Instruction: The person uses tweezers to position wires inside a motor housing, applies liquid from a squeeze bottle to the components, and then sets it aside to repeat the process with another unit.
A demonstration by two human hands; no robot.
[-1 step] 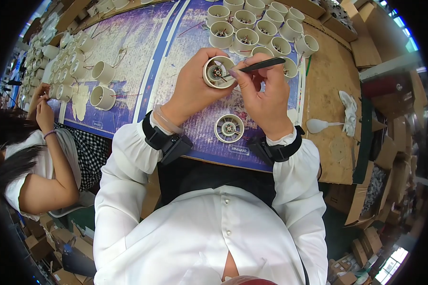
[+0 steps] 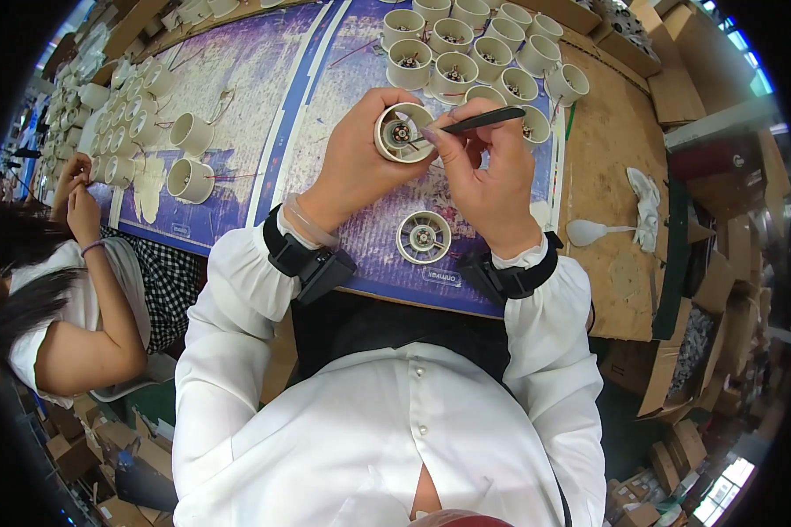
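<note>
- The left hand [image 2: 356, 162] holds a white round housing [image 2: 402, 133], its open mouth turned upward with a small motor inside.
- The right hand [image 2: 494, 171] pinches a slim black tool [image 2: 485, 119] between its fingers, the tip reaching into that housing.
- A spoked white ring [image 2: 424, 237] lies on the purple worktop [image 2: 369, 250] between the wrists.
- White cups [image 2: 455, 77] crowd the far side.
- At right, a white spoon-like piece [image 2: 584, 233] lies beside crumpled white cloth [image 2: 645, 209].
- A co-worker [image 2: 97, 342] sits at left.

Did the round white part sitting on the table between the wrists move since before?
No. The round white part sits in the same spot, no nearer to or farther from the table's front edge.
</note>
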